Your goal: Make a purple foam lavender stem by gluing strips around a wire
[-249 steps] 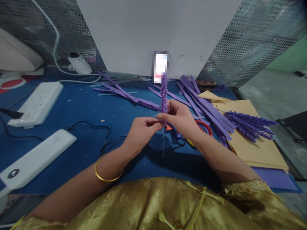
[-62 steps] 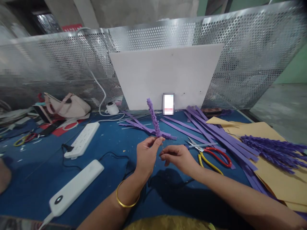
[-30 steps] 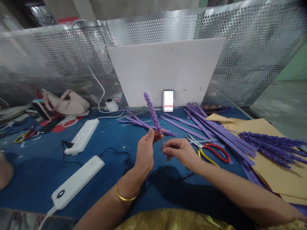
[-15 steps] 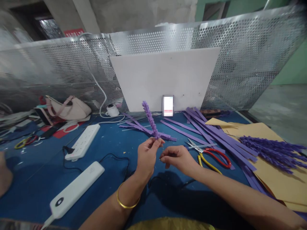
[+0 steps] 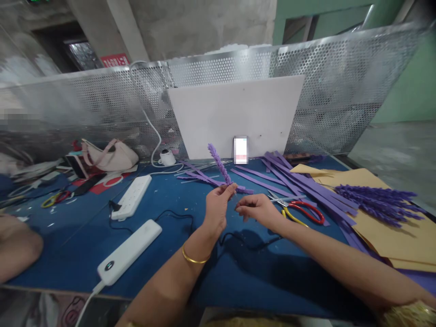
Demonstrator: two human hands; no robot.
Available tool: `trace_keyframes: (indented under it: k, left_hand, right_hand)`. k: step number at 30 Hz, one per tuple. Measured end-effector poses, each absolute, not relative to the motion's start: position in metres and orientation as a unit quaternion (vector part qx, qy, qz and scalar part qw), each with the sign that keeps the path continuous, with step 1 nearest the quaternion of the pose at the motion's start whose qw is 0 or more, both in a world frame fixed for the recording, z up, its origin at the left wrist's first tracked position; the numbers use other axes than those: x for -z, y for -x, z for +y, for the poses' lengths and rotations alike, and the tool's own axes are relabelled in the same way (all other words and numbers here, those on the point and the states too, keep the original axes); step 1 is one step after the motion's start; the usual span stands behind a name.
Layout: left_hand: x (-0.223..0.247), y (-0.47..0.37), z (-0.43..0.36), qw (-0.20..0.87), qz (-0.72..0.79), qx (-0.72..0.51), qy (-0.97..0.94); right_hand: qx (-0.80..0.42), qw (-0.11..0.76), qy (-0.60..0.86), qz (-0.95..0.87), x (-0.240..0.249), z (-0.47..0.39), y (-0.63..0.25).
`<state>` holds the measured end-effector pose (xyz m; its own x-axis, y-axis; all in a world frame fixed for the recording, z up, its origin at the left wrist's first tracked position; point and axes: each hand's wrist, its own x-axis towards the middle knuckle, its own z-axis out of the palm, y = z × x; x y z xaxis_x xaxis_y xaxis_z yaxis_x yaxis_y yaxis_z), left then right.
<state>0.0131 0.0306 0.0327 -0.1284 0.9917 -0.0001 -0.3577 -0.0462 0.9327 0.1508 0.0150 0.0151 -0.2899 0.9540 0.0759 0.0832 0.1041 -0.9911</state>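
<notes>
My left hand [image 5: 217, 206] pinches the base of a purple artificial lavender sprig [image 5: 220, 163], which stands tilted up and leftward. Just right of it, my right hand [image 5: 260, 211] has thumb and fingertips pressed together. Something thin and see-through seems to run between the two hands, too faint to name. Behind the sprig lie several purple strips [image 5: 200, 178] on the blue table [image 5: 190, 268]. Red-handled scissors [image 5: 315, 212] and a yellow-handled tool [image 5: 294, 219] rest beyond my right hand, partly hidden by it.
Long purple strips [image 5: 309, 190] and brown paper [image 5: 402, 240] with several lavender sprigs [image 5: 378, 200] lie at right. A lit phone [image 5: 241, 150] leans on a white board [image 5: 235, 109]. A power strip [image 5: 132, 197] and white power bank [image 5: 131, 252] lie left, near another person's arm [image 5: 17, 245].
The view has shifted, so the table contents appear moved. My right hand is slightly farther from my left, with a faint thin line between them. The sprig stays in my left hand.
</notes>
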Motion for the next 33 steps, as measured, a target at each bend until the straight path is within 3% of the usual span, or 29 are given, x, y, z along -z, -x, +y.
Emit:
trace_keyframes:
  k: [16, 25, 33]
  left_hand:
    - [-0.017, -0.033, 0.012, 0.569, 0.373, -0.558, -0.475]
    - [-0.005, -0.027, 0.011, 0.533, 0.439, -0.571, -0.443]
    - [-0.001, -0.02, 0.008, 0.603, 0.397, -0.518, -0.46]
  right_hand:
    - [-0.506, 0.54, 0.42, -0.526, 0.014, -0.028, -0.156]
    - [-0.469, 0.51, 0.445, -0.568, 0.021, -0.02, -0.164]
    - [-0.481, 0.483, 0.432, -0.59, 0.022, -0.029, -0.159]
